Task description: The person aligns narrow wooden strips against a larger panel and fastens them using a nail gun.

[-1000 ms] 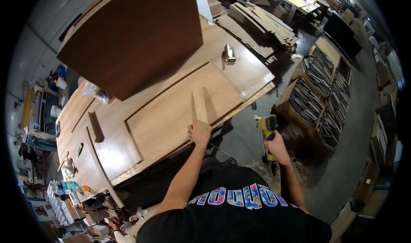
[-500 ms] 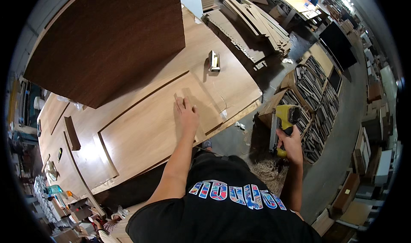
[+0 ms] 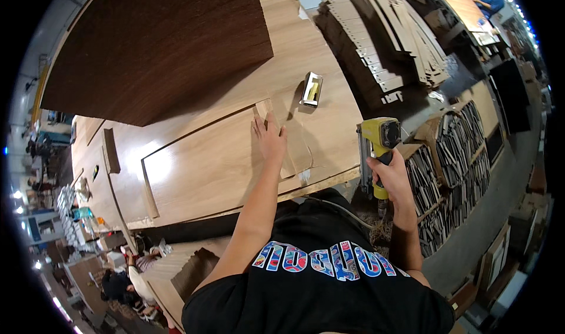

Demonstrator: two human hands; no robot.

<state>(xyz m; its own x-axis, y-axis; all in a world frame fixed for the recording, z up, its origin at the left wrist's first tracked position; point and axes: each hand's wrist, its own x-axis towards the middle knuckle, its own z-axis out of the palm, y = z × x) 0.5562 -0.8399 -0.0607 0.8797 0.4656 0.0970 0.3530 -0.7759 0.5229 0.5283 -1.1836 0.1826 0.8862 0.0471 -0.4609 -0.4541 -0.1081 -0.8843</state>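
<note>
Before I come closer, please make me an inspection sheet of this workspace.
Surface: wooden table, shiny in places
Things in use: strip lying on panel; yellow nail gun
Clutter: small open box; large brown board
Hands: left hand flat on the strip; right hand grips the nail gun
Cables: hose near the table edge
Surroundings: grey slats, stacked boards

Grey floor point(image 3: 471, 234) runs down my right, with panels point(image 3: 509, 290) and boards crowded along its far edge. Ahead to my right I see a second worktop point(image 3: 458, 6), and small bright lights point(image 3: 519, 9) shine beyond it; more lights glow at my far left.
</note>
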